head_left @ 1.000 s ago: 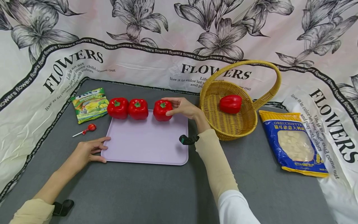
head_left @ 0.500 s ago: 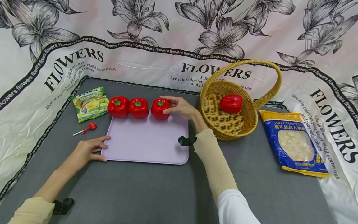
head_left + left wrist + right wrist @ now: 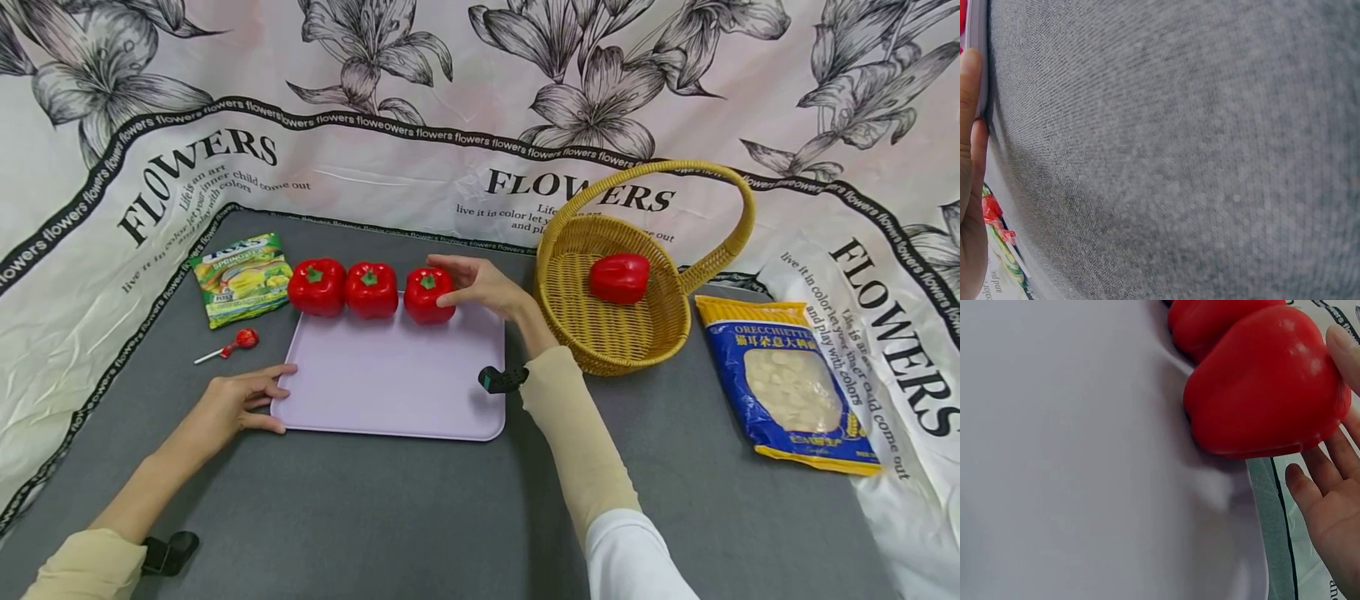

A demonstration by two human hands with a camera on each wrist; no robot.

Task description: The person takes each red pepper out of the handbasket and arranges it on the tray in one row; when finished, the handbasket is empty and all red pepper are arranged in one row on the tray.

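Three red bell peppers stand in a row along the far edge of the lilac tray (image 3: 386, 387): a left one (image 3: 317, 287), a middle one (image 3: 371, 290) and a right one (image 3: 427, 302). My right hand (image 3: 487, 287) holds the right pepper, thumb on its near side and fingers behind it. In the right wrist view this pepper (image 3: 1266, 387) rests by the tray's rim, the thumb at its edge. My left hand (image 3: 232, 408) touches the tray's left edge with extended fingers. Another red bell pepper (image 3: 619, 278) lies on its side in the yellow wicker basket (image 3: 615, 346).
A green soup packet (image 3: 243, 282) and a red lollipop (image 3: 244, 339) lie left of the tray. On the right is a blue and yellow orecchiette bag (image 3: 787, 387). Flower-printed white cloth (image 3: 420, 179) bounds the grey table (image 3: 390, 517) at the back and sides.
The right pepper has moved slightly left toward the middle one, along with my right hand. In the last half second both have barely shifted. My left hand stays at the tray's edge.
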